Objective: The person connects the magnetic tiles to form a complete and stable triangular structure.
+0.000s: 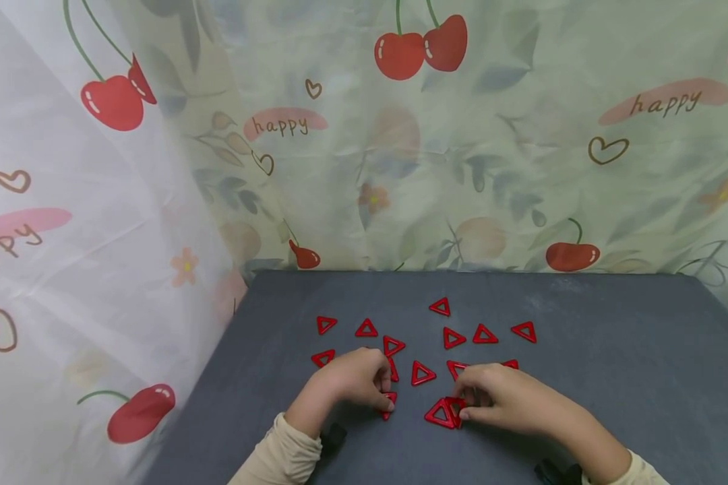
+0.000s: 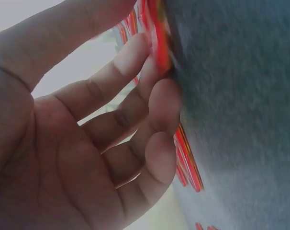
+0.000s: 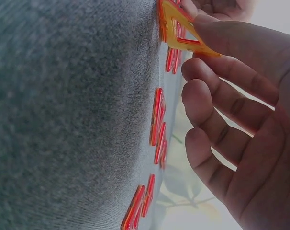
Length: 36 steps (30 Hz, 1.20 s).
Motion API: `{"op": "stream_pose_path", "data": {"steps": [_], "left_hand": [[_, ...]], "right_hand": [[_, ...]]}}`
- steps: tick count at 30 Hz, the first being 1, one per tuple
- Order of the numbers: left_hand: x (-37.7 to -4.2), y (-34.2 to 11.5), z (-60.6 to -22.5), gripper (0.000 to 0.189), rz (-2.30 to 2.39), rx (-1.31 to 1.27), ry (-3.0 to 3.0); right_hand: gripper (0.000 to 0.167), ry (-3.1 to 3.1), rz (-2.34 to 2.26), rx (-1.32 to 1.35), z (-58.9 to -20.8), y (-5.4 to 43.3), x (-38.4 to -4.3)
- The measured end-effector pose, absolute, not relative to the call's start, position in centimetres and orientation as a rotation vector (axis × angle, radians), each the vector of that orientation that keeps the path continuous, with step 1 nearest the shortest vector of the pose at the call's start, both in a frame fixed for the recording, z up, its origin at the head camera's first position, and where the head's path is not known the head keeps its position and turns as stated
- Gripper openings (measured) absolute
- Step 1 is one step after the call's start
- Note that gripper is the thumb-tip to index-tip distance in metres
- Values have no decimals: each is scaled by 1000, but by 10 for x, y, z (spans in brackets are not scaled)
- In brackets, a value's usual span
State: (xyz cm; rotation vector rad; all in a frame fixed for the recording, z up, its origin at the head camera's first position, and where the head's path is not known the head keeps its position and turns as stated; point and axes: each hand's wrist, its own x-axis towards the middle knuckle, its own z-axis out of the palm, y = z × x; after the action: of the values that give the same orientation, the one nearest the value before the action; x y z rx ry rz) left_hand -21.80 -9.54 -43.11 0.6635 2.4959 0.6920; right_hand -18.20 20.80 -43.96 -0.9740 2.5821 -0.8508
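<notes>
My left hand (image 1: 359, 378) pinches a small red triangular building tile (image 1: 389, 397) between thumb and fingers, low over the table; that tile (image 2: 159, 40) is blurred in the left wrist view. My right hand (image 1: 509, 399) pinches another triangular tile (image 1: 457, 403) by its edge. Tilted up, this tile (image 3: 170, 36) shows an orange-yellow face and an open middle in the right wrist view. It meets or nearly meets a red triangle tile (image 1: 432, 415) lying flat to its left. Between the hands, slightly farther back, lies one more triangle (image 1: 417, 378).
Several red triangle tiles lie scattered behind the hands, among them one at the back (image 1: 437, 307), one at far right (image 1: 530, 332) and one at left (image 1: 319, 325). The dark grey table (image 1: 631, 377) meets a printed curtain (image 1: 352, 222) along its back edge.
</notes>
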Motion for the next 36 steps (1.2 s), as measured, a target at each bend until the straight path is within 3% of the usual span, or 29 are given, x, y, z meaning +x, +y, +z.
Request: {"op": "stream_pose_path", "data": {"steps": [36], "left_hand": [[-200, -56, -438, 19, 793, 859, 2545]], "right_hand": [[13, 2583, -891, -1001, -445, 196, -174]]}}
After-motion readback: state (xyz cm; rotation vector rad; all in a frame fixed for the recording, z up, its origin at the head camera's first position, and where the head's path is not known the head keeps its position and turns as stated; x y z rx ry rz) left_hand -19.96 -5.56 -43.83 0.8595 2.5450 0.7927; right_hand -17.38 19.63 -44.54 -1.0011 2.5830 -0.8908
